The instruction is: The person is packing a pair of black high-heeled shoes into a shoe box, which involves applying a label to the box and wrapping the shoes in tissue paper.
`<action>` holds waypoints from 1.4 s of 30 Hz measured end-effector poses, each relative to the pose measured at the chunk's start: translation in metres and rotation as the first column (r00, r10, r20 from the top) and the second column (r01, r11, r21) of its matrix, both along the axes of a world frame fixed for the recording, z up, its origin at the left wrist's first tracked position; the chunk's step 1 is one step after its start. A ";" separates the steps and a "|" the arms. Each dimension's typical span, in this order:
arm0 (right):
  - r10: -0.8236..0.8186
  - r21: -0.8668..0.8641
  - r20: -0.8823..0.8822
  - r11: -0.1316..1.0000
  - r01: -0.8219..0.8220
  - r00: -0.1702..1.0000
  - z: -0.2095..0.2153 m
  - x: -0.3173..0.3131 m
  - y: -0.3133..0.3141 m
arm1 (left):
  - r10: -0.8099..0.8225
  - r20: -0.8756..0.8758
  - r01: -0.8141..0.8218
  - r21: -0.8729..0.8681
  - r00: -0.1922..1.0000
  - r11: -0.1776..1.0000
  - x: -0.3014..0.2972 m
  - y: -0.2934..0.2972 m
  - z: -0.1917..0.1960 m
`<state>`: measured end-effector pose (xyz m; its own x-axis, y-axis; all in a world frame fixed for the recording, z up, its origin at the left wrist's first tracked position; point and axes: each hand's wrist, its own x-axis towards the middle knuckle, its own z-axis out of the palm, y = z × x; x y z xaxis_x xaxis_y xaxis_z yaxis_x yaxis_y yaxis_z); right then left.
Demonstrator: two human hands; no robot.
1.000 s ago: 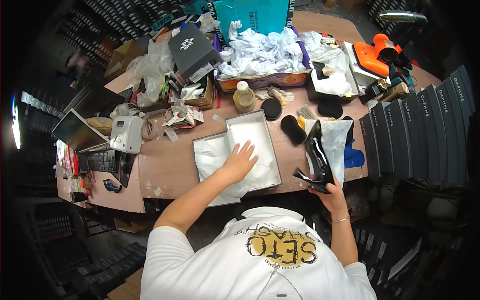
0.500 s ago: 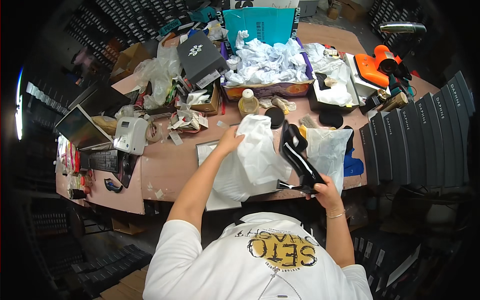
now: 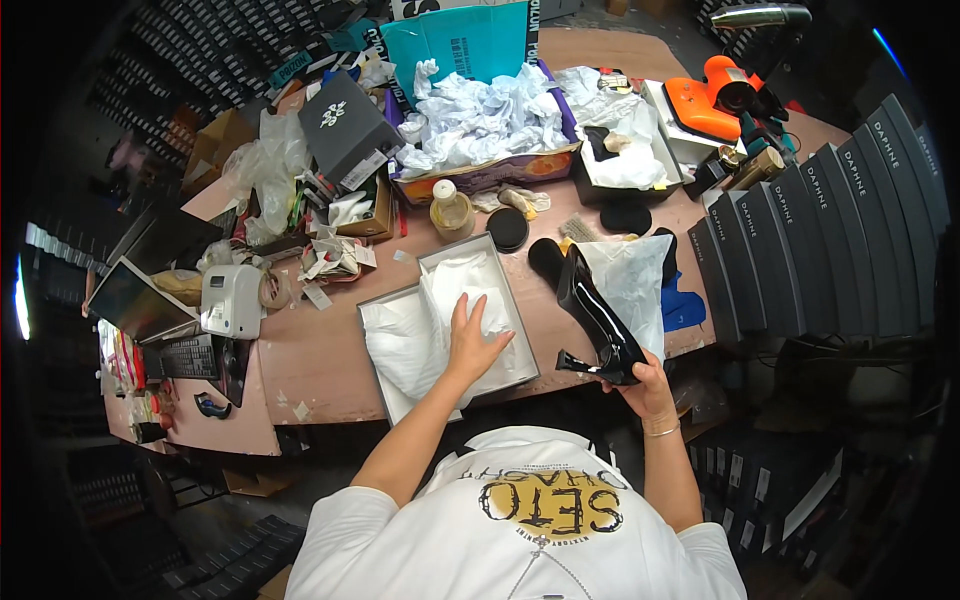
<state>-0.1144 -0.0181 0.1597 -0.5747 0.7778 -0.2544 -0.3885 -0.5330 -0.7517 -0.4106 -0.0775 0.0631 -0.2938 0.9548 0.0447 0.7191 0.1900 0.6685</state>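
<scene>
White tissue (image 3: 440, 320) now pressed back into box (image 3: 520, 330) under flat left hand (image 3: 472, 340); right hand (image 3: 645, 385) grips black boot (image 3: 595, 315).

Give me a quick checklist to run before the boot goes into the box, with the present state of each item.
1. Right hand grips the black boot near its heel: ok.
2. Shoe box is open on the table: ok.
3. White tissue paper lines the box: ok.
4. Left hand is out of the box: not ok, it presses on the paper.
5. Box interior free of other items under the paper: cannot tell.
6. Second boot is within reach on the table: ok.
</scene>
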 end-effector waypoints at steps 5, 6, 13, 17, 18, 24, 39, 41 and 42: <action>0.070 -0.034 -0.008 0.997 -0.071 0.997 0.003 0.020 -0.020 | 0.016 -0.039 -0.021 -0.133 0.999 0.991 -0.014 -0.002 -0.005; 0.102 -0.040 0.013 0.994 -0.102 0.995 0.002 0.022 -0.022 | -0.049 -0.165 0.027 -0.132 0.985 0.991 -0.014 -0.003 -0.006; 0.267 -0.043 0.073 0.963 -0.264 0.961 0.013 0.024 -0.025 | -0.281 -0.334 0.170 -0.326 0.900 0.930 -0.029 0.044 0.008; 0.348 -0.098 0.020 0.934 -0.345 0.937 0.020 0.026 -0.025 | -0.127 -0.183 0.126 -0.020 0.975 0.992 -0.038 0.056 0.044; 0.373 -0.110 -0.024 0.921 -0.373 0.928 0.023 0.021 -0.024 | -0.131 -0.151 0.137 0.032 0.980 0.990 -0.039 0.055 0.056; 0.248 -0.051 0.221 0.969 -0.242 0.943 0.022 -0.053 -0.019 | 0.099 0.449 -0.231 0.248 0.888 0.941 -0.032 0.011 0.092; 0.078 -0.374 -0.182 0.917 -0.142 0.980 -0.013 -0.073 -0.018 | -0.010 0.278 -0.061 0.245 0.961 0.968 -0.077 0.009 0.112; -0.062 -0.528 -0.360 0.836 -0.148 0.931 -0.023 -0.071 -0.019 | 0.018 0.217 -0.060 0.186 0.976 0.981 -0.078 0.009 0.114; -0.111 -0.567 -0.417 0.807 -0.163 0.902 -0.026 -0.069 -0.022 | -0.002 0.131 -0.026 0.209 0.991 0.978 -0.075 0.009 0.110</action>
<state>-0.1839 -0.0398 0.1333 -0.7472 0.5440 -0.3818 -0.5638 -0.8230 -0.0693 -0.4859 -0.0689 0.1727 -0.3216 0.9247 0.2040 0.6222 0.0439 0.7816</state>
